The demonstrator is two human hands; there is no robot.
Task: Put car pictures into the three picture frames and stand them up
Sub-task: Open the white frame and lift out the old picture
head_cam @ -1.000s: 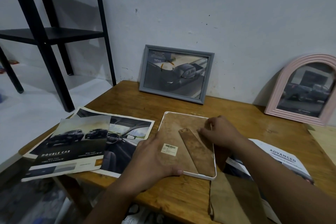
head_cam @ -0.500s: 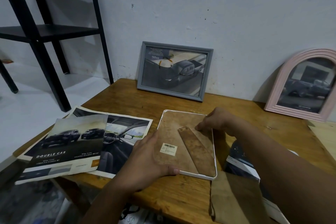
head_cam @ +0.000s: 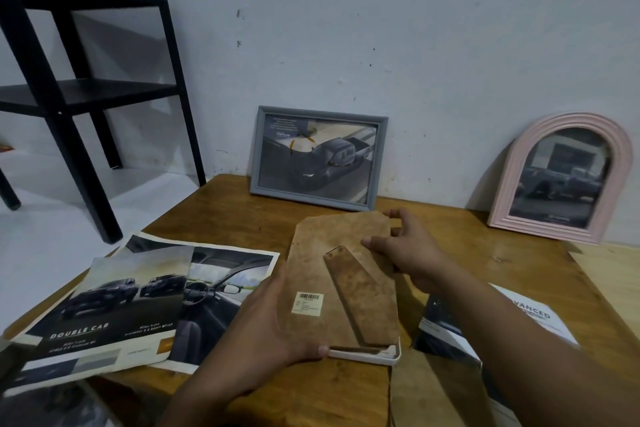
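A white picture frame (head_cam: 367, 354) lies face down near the table's front edge. Its brown backing board (head_cam: 332, 274), with a stand flap and a barcode sticker, is tilted up at the far end. My right hand (head_cam: 403, 248) grips the board's far right corner. My left hand (head_cam: 273, 329) lies on the frame's left side, thumb at its near edge. A grey frame (head_cam: 320, 156) with a pickup picture and a pink arched frame (head_cam: 561, 177) with a car picture stand against the wall. Loose car pictures (head_cam: 135, 302) lie to the left.
The wooden table (head_cam: 485, 253) holds another brochure (head_cam: 526, 319) under my right forearm and a brown board (head_cam: 429, 392) at the front edge. A black shelf unit (head_cam: 86, 94) stands on the floor to the left. The white wall is close behind the frames.
The backing board lay flat inside the white frame; now my right hand has lifted its far end out of the frame. My left hand stays on the frame's left side.
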